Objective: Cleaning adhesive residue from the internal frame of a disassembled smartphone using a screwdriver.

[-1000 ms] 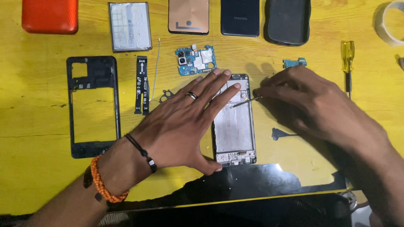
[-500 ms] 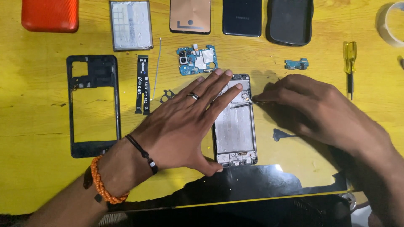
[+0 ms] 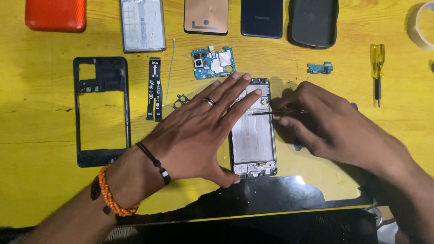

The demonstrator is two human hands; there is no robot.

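Since a second ago the right hand (image 3: 330,131) has slid a little lower and rightward, and the tip of its tweezers (image 3: 266,112) now rests slightly lower on the upper part of the opened phone chassis (image 3: 253,135); the left hand (image 3: 199,135) has stayed flat.

The chassis lies upright at the middle of the yellow tabletop (image 3: 36,131). The left hand is spread wide, fingers pressing its left edge and top. The right hand is pinched narrowly around the tweezers.

Just above sits a blue circuit board (image 3: 213,62), with a small blue connector board (image 3: 320,68) off to the right. Left of the hand lie a black flex strip (image 3: 154,88) and an empty black phone frame (image 3: 101,110). A yellow-handled screwdriver (image 3: 377,68) lies at far right. Along the top edge are an orange case (image 3: 55,15), a battery (image 3: 142,25), a copper-coloured back panel (image 3: 206,16), a dark back cover (image 3: 262,18) and a black case (image 3: 314,22).
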